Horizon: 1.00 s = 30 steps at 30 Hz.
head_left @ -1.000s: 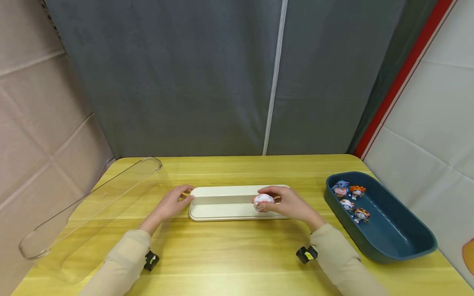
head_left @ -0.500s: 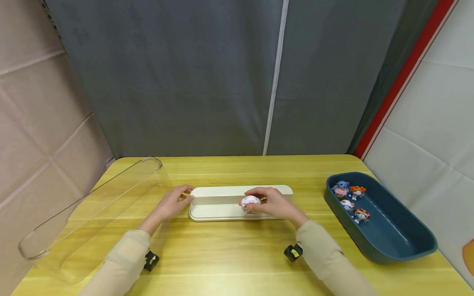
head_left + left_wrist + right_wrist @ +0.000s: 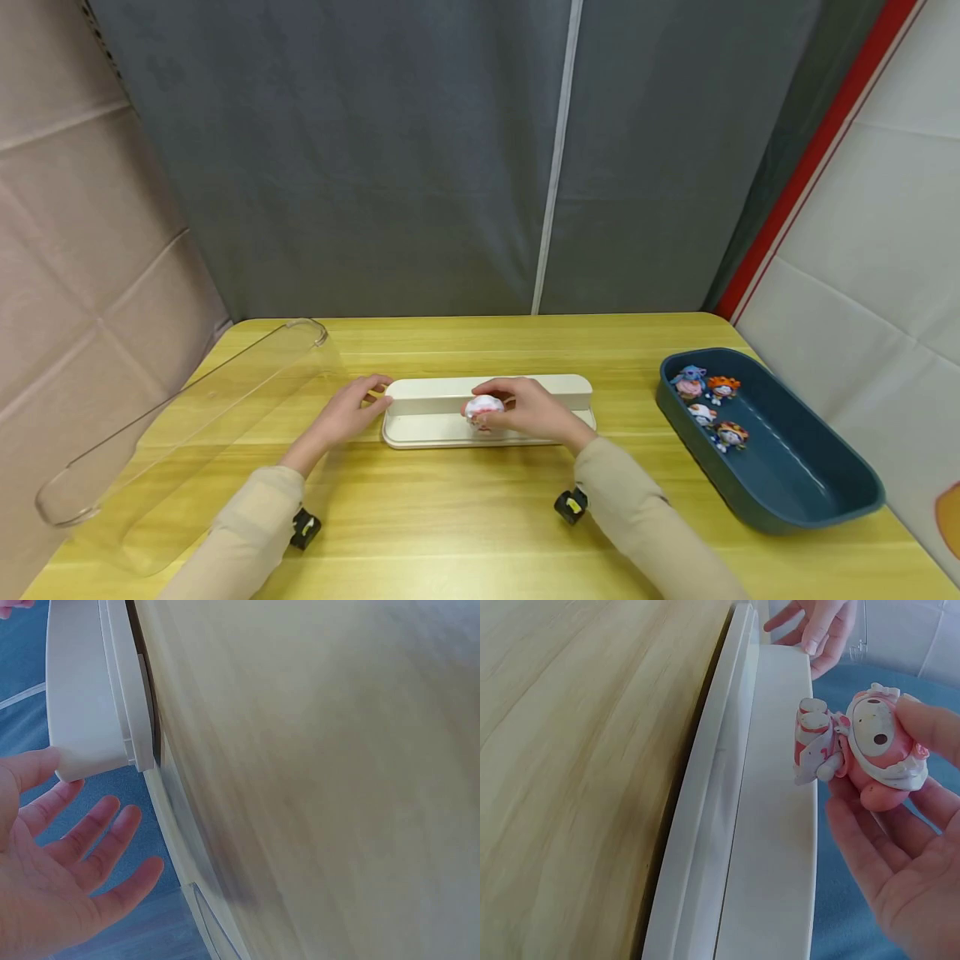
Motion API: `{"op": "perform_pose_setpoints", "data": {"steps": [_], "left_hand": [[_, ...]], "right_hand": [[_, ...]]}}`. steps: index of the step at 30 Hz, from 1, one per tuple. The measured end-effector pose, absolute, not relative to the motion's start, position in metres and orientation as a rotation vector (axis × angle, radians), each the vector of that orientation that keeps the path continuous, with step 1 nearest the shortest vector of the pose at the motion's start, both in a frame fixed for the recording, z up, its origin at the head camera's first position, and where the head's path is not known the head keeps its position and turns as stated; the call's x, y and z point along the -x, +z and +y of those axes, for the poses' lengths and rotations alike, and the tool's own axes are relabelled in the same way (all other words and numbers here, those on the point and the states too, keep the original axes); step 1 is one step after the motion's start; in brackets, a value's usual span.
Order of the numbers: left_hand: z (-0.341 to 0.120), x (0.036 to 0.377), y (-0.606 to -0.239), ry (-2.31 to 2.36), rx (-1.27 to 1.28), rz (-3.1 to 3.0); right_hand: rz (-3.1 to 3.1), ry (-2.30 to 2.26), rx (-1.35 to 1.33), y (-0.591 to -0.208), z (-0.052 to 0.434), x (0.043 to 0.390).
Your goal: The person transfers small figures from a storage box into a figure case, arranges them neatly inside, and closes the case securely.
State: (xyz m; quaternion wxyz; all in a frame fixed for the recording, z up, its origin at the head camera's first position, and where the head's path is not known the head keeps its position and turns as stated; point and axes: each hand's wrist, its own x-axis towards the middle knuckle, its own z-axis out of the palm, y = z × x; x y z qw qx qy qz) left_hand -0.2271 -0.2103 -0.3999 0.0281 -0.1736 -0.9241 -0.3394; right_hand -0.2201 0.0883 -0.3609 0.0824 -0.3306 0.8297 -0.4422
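In the head view, I see a person's right hand (image 3: 534,412) near the middle of the frame, pinching a pink-and-white figurine (image 3: 482,408) over the long white stand (image 3: 429,427). Left of centre, the left hand (image 3: 345,413) sits at the stand's left end. A clear cover (image 3: 197,433) lies slantwise across the lower left of the table (image 3: 427,525), and at the right a dark blue bin (image 3: 798,467) has four small figures (image 3: 723,388) at its far end.

In the left wrist view, the left hand fills the lower left, fingers spread, thumb and index fingertip touching the end of the stand at upper left.

In the right wrist view, the figurine is right of centre, gripped about its head between thumb and fingers, feet pointing left across the stand; I can't tell whether they touch it.
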Motion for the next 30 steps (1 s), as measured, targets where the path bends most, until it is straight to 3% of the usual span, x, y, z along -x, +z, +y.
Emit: {"op": "perform_pose_setpoints", "data": {"steps": [30], "left_hand": [[-0.211,0.227,-0.400,-1.046,0.525,-2.858]], "right_hand": [[2.507,-1.310,1.058,-0.377,0.045,0.234]]}}
